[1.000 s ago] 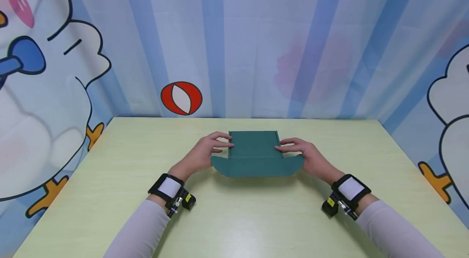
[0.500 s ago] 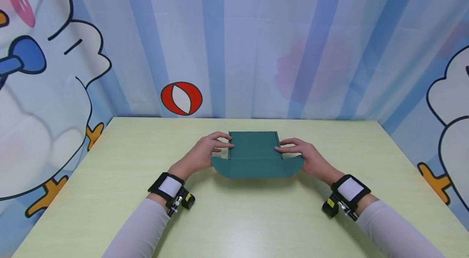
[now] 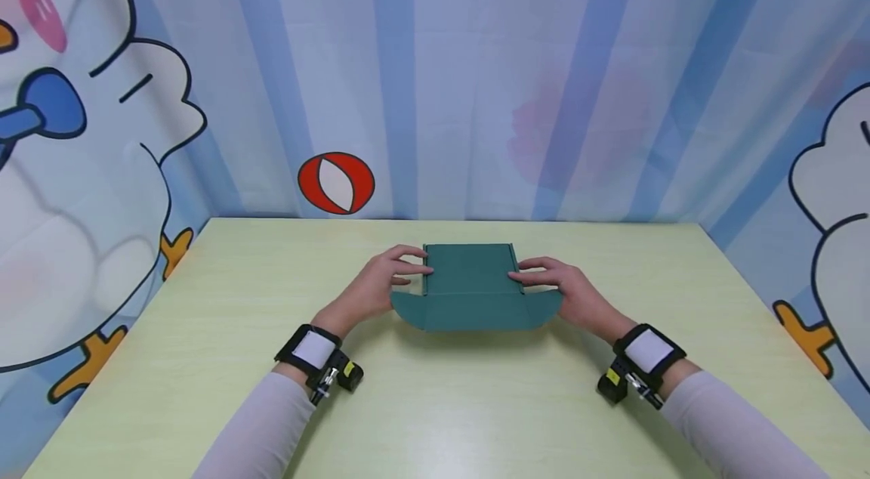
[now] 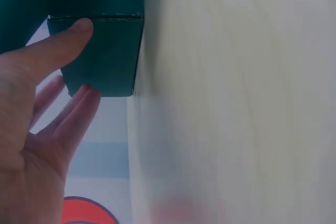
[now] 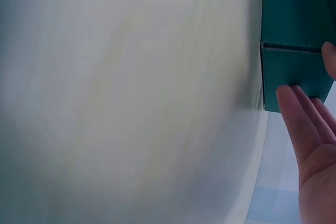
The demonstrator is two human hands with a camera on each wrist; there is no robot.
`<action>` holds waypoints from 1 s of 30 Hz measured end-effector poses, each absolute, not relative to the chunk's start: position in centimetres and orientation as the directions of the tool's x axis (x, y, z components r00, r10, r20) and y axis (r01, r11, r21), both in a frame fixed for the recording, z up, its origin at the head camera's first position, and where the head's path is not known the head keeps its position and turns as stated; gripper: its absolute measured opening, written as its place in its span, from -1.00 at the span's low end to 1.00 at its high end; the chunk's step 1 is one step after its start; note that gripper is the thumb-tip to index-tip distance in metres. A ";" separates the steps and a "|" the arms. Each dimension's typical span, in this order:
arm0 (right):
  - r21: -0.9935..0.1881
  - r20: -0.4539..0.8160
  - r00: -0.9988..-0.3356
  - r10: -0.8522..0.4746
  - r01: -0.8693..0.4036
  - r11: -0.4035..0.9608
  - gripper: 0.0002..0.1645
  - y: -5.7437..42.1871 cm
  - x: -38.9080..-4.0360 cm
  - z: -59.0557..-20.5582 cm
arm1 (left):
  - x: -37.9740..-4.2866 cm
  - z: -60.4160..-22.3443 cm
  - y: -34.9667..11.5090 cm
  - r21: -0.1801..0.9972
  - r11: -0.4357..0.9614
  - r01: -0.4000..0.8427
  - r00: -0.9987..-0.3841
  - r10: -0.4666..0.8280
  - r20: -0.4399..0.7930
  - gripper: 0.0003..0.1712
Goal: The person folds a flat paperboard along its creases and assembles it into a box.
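Note:
A green cardboard mailer box [image 3: 471, 267] stands on the table, with its front flap [image 3: 476, 311] and rounded side ears sticking out toward me. My left hand [image 3: 372, 284] is at the box's left side, fingers nearly straight. In the left wrist view its thumb [image 4: 73, 38] lies at the edge of the box's end wall [image 4: 113, 59], with the other fingertips on that wall. On the opposite side, my right hand [image 3: 576, 292] mirrors it, fingertips [image 5: 286, 94] touching the right end wall [image 5: 283, 69]. The flap's ears partly cover both hands in the head view.
The pale wooden table [image 3: 448, 418] reaches back to a blue striped curtain [image 3: 442, 86] printed with cartoon birds and a red ball [image 3: 336, 183]. Each wrist wears a black strap with a small camera [image 3: 350, 372].

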State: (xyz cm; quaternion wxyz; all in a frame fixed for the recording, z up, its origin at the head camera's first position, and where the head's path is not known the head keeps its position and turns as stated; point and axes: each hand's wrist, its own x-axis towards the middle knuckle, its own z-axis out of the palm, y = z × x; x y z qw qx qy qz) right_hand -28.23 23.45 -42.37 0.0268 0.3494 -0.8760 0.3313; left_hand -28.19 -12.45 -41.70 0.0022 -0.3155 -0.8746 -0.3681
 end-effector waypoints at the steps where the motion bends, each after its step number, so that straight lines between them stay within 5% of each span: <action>1: -0.570 0.276 -0.754 -0.596 -0.628 0.530 0.30 23.5 -28.2 -42.4 | -28.2 -41.8 -12.5 0.664 0.521 0.537 -0.809 0.541 0.230 -0.48; 15: -0.669 0.259 -0.781 -0.569 -0.569 0.477 0.23 23.4 -28.5 -42.1 | -28.5 -42.2 -12.6 0.735 0.487 0.472 -0.832 0.522 0.189 -0.31; 21: -0.815 0.174 -0.864 -0.473 -0.395 0.424 -0.30 23.3 -28.8 -40.8 | -28.6 -42.0 -12.6 0.788 0.439 0.432 -0.843 0.507 0.180 -0.30; 30: -0.922 0.067 -0.919 -0.389 -0.206 0.328 -0.45 23.0 -29.1 -39.2 | -28.7 -41.4 -12.3 0.853 0.395 0.343 -0.892 0.421 0.164 -0.32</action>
